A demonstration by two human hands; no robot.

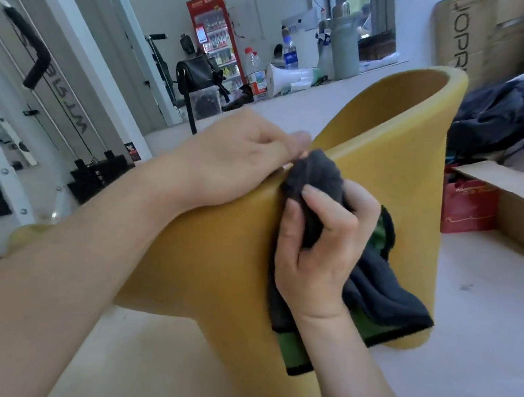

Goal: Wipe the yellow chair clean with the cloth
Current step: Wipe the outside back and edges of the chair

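**On the pale floor: chair rim under the cloth, wiping in progress**

On the pale floor (483,315), the yellow chair (216,258) lies tipped, its curved shell facing the camera and its open end toward the far cluttered corner. The left hand (235,160) rests flat on the upper rim, fingers together and laid along the edge, steadying the shell; it grips nothing. The right hand (320,245) is clenched on the cloth (317,178), a dark grey bundle with green backing; the bunched end presses against the rim just beside the left fingertips, while the loose remainder hangs down the shell's side.

Judgement: the wiping step is in hand, at the rim. Nothing shows how much of the surface is already clean. The next move calls for drawing the bundle along the rim and down the shell under steady pressure, with the left hand bracing the chair against sliding.
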